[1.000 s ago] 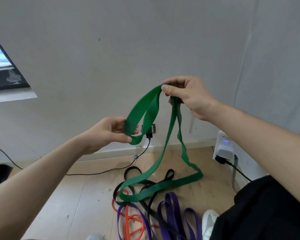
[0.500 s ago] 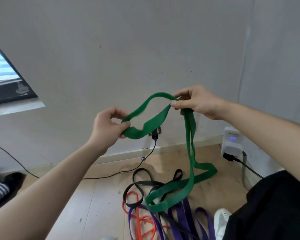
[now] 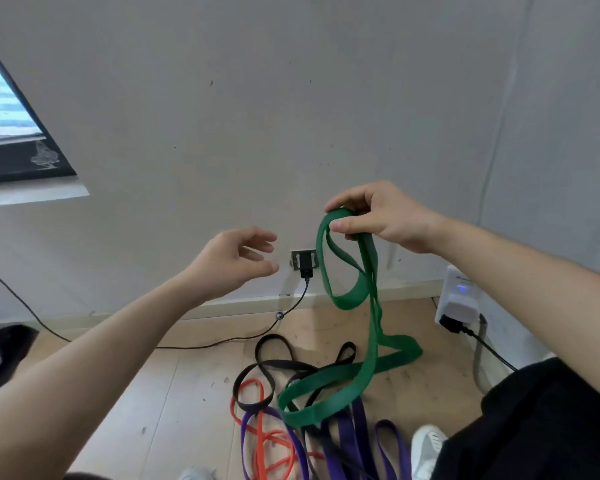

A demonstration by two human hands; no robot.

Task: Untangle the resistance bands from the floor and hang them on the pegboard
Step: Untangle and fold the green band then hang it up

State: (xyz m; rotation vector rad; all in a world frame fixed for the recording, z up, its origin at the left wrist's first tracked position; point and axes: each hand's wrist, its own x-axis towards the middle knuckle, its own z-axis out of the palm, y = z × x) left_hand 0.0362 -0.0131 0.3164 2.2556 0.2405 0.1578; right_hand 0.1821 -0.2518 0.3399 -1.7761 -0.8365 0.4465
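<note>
Floor [image 3: 187, 393] below the wall socket [image 3: 303, 259]: tangle [image 3: 291, 438] of black, orange & purple bands, w/ the green band [image 3: 347, 302] trailing across it. Band's top hangs just right of the socket, pinched in my right hand [image 3: 385, 216]. Left hand [image 3: 232, 261], left of the socket, has just let go, fingers [image 3: 260, 237] loosely spread. Green's nearly free, not hung yet.

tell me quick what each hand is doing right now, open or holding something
Left hand: open, fingers relaxed, holding nothing.
Right hand: closed, pinching the top loop of the green band.
</note>
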